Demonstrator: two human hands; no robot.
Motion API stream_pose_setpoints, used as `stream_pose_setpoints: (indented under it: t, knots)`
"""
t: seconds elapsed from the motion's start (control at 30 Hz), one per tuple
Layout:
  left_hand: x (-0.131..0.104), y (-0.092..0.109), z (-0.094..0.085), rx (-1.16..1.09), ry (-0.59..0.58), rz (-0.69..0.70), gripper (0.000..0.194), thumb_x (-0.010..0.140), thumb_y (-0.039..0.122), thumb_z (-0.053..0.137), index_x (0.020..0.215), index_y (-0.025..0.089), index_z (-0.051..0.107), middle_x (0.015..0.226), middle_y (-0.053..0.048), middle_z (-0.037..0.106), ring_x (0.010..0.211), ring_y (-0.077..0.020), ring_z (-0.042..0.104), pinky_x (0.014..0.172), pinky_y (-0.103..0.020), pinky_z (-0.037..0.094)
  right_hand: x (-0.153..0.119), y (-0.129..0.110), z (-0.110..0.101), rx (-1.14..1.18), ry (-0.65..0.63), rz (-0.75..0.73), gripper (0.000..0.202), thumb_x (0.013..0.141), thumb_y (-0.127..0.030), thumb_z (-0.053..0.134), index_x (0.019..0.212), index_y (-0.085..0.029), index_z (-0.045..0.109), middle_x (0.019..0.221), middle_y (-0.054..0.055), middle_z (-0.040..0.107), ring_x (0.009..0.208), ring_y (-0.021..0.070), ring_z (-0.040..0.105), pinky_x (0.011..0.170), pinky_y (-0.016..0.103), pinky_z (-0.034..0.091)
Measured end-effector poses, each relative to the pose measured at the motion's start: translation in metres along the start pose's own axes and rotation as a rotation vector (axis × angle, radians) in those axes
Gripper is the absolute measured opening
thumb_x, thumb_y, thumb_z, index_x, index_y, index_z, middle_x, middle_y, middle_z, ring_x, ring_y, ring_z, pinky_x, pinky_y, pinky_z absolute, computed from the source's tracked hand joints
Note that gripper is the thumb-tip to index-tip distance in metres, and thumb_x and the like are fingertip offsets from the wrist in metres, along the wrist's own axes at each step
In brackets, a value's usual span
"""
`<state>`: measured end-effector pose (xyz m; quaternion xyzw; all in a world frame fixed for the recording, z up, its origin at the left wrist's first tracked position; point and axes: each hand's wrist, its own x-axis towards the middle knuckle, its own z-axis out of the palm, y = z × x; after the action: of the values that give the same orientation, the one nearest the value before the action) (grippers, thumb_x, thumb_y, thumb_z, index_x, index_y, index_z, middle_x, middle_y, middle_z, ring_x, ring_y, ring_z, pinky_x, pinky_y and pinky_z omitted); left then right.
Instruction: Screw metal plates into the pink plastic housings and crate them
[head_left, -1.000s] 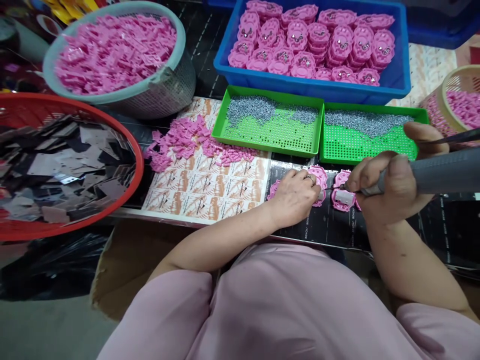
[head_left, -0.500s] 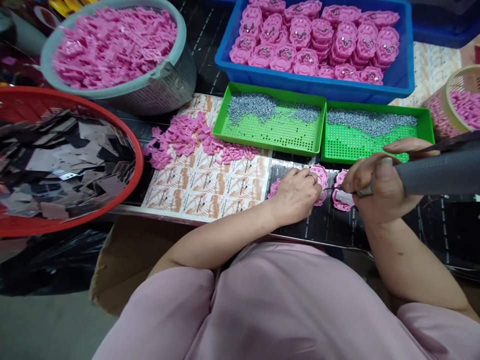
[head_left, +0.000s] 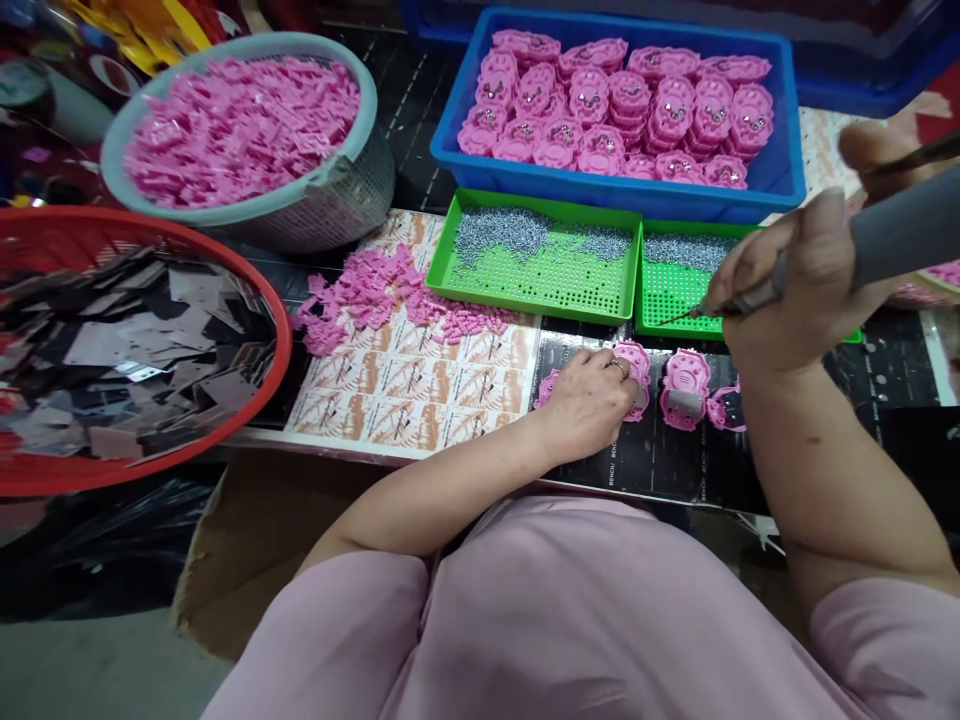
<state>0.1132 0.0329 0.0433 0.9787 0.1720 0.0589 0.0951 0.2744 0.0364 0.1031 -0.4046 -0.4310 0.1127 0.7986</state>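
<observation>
My right hand (head_left: 795, 270) is wrapped round a grey powered screwdriver (head_left: 907, 225), its thin tip over the right green tray (head_left: 671, 300) of small screws. My left hand (head_left: 592, 400) rests with curled fingers on a pink plastic frame (head_left: 634, 380) on the black bench mat; its fingertips are partly hidden, so what they grip cannot be made out. Another pink frame (head_left: 685, 388) with a grey plate in it lies between my hands. A further pink piece (head_left: 726, 408) is partly covered by my right forearm.
A left green tray (head_left: 540, 265) also holds screws. Behind stands a blue bin (head_left: 615, 185) of stacked pink parts. To the left are a pile of small pink pieces (head_left: 375, 285), a grey-green basket (head_left: 300, 215) of pink parts and a red basket (head_left: 281, 340) of flat plates.
My right hand has lifted the screwdriver up and away from the pink frames, over the right green tray. My left hand stays on the same frame. The view has shifted slightly.
</observation>
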Motion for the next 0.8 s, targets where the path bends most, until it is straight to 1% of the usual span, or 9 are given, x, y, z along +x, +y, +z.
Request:
stream_pose_setpoints:
  t: [0.03, 0.17, 0.23, 0.3, 0.47, 0.63, 0.7, 0.77, 0.8]
  knots:
    - [0.0, 0.0, 0.0, -0.004, 0.001, 0.0, 0.016, 0.089, 0.022, 0.054, 0.091, 0.015, 0.068, 0.092, -0.009, 0.066, 0.093, -0.0239, 0.055, 0.076, -0.037, 0.036, -0.004, -0.001, 0.001, 0.009, 0.0, -0.026, 0.031, 0.077, -0.042, 0.07, 0.098, -0.025, 0.054, 0.041, -0.012, 0.039, 0.027, 0.009, 0.035, 0.027, 0.023, 0.029]
    - [0.0, 0.0, 0.002, -0.004, -0.002, 0.02, 0.017, 0.091, 0.021, 0.052, 0.091, 0.015, 0.067, 0.09, -0.008, 0.066, 0.096, -0.0247, 0.055, 0.077, -0.037, 0.036, -0.03, -0.02, -0.008, -0.004, -0.188, 0.111, 0.027, 0.081, -0.035, 0.067, 0.107, -0.032, 0.058, 0.043, -0.01, 0.042, 0.029, 0.0112, 0.038, 0.028, 0.026, 0.034]
    - [0.0, 0.0, 0.003, 0.009, 0.009, 0.024, 0.017, 0.09, 0.021, 0.052, 0.09, 0.014, 0.067, 0.09, -0.009, 0.065, 0.096, -0.0254, 0.056, 0.076, -0.037, 0.036, -0.041, -0.029, -0.014, 0.005, -0.259, 0.113, 0.026, 0.081, -0.033, 0.066, 0.106, -0.033, 0.061, 0.045, -0.009, 0.044, 0.029, 0.0113, 0.038, 0.027, 0.027, 0.036]
    - [-0.001, 0.001, 0.004, 0.025, 0.029, 0.026, 0.017, 0.09, 0.022, 0.052, 0.09, 0.014, 0.067, 0.091, -0.009, 0.065, 0.096, -0.0258, 0.056, 0.076, -0.037, 0.036, -0.048, -0.033, -0.017, 0.017, -0.293, 0.1, 0.026, 0.081, -0.03, 0.065, 0.106, -0.035, 0.062, 0.046, -0.009, 0.046, 0.028, 0.0114, 0.038, 0.027, 0.027, 0.035]
    - [-0.001, 0.002, 0.003, 0.024, 0.019, 0.021, 0.016, 0.09, 0.022, 0.054, 0.092, 0.013, 0.067, 0.092, -0.01, 0.066, 0.098, -0.0257, 0.055, 0.077, -0.037, 0.036, -0.051, -0.029, -0.016, 0.019, -0.296, 0.063, 0.033, 0.083, -0.027, 0.062, 0.114, -0.039, 0.058, 0.047, -0.009, 0.047, 0.029, 0.0113, 0.038, 0.027, 0.026, 0.035]
    - [0.0, 0.002, 0.002, 0.008, 0.003, 0.011, 0.015, 0.089, 0.022, 0.055, 0.092, 0.014, 0.067, 0.092, -0.01, 0.066, 0.1, -0.026, 0.055, 0.078, -0.037, 0.036, -0.052, -0.026, -0.018, 0.045, -0.333, 0.027, 0.019, 0.085, -0.021, 0.059, 0.098, -0.034, 0.063, 0.049, -0.008, 0.046, 0.032, 0.0089, 0.041, 0.03, 0.024, 0.038]
    - [0.0, 0.002, 0.002, 0.007, 0.001, 0.0, 0.015, 0.089, 0.022, 0.055, 0.092, 0.014, 0.068, 0.092, -0.009, 0.066, 0.099, -0.0261, 0.055, 0.078, -0.037, 0.036, -0.054, -0.027, -0.02, 0.054, -0.351, 0.029, 0.017, 0.086, -0.021, 0.058, 0.098, -0.033, 0.062, 0.05, -0.008, 0.046, 0.032, 0.0087, 0.041, 0.031, 0.024, 0.038]
    - [0.001, 0.002, 0.002, 0.002, 0.001, -0.01, 0.015, 0.089, 0.022, 0.055, 0.092, 0.014, 0.068, 0.092, -0.009, 0.066, 0.099, -0.0261, 0.055, 0.077, -0.037, 0.036, -0.056, -0.029, -0.023, 0.051, -0.339, 0.075, 0.017, 0.084, -0.026, 0.062, 0.1, -0.032, 0.06, 0.049, -0.009, 0.046, 0.031, 0.0095, 0.04, 0.03, 0.025, 0.038]
    - [0.001, 0.002, 0.001, -0.001, 0.0, -0.012, 0.015, 0.089, 0.021, 0.055, 0.092, 0.014, 0.068, 0.093, -0.009, 0.066, 0.099, -0.0261, 0.055, 0.077, -0.037, 0.037, -0.057, -0.029, -0.024, 0.04, -0.323, 0.139, 0.018, 0.082, -0.03, 0.065, 0.099, -0.031, 0.059, 0.048, -0.009, 0.046, 0.031, 0.0101, 0.041, 0.03, 0.026, 0.037]
